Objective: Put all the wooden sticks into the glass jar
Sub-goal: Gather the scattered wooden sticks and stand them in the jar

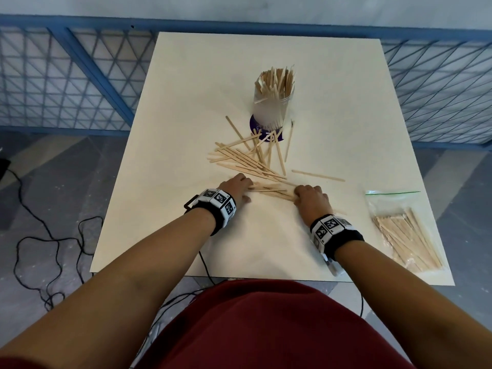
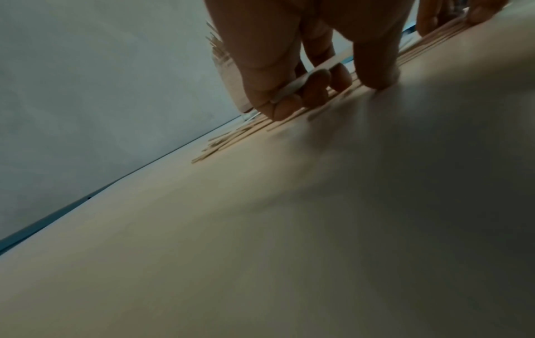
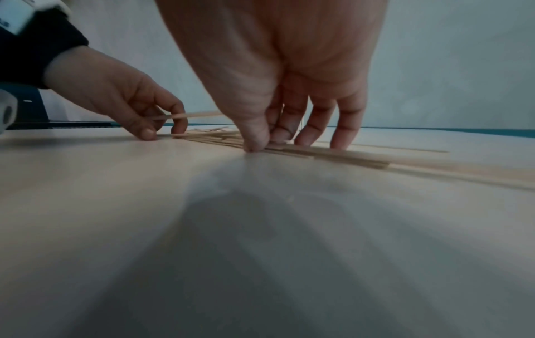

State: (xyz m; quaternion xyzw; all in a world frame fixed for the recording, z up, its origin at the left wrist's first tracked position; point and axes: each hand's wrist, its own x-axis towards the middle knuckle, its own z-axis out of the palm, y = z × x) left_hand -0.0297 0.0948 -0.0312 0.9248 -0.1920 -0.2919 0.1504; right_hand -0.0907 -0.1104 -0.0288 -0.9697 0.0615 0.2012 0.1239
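Observation:
A glass jar (image 1: pixel 271 107) holding several wooden sticks stands upright mid-table on a purple disc (image 1: pixel 257 126). In front of it lies a loose pile of sticks (image 1: pixel 247 158). Nearer me is a small bundle of sticks (image 1: pixel 271 189) flat on the table, with a hand at each end. My left hand (image 1: pixel 237 186) curls its fingers round one stick (image 2: pixel 301 81), lifted slightly off the table (image 3: pixel 196 115). My right hand (image 1: pixel 308 194) pinches the bundle's other end (image 3: pixel 347 155) between thumb and fingertips (image 3: pixel 289 137).
A clear zip bag (image 1: pixel 404 235) with more sticks lies at the table's front right. One stray stick (image 1: pixel 318 175) lies right of the pile. The cream table (image 1: pixel 186 102) is ringed by a blue mesh fence (image 1: pixel 80 75); black cables (image 1: pixel 48 249) trail on the floor.

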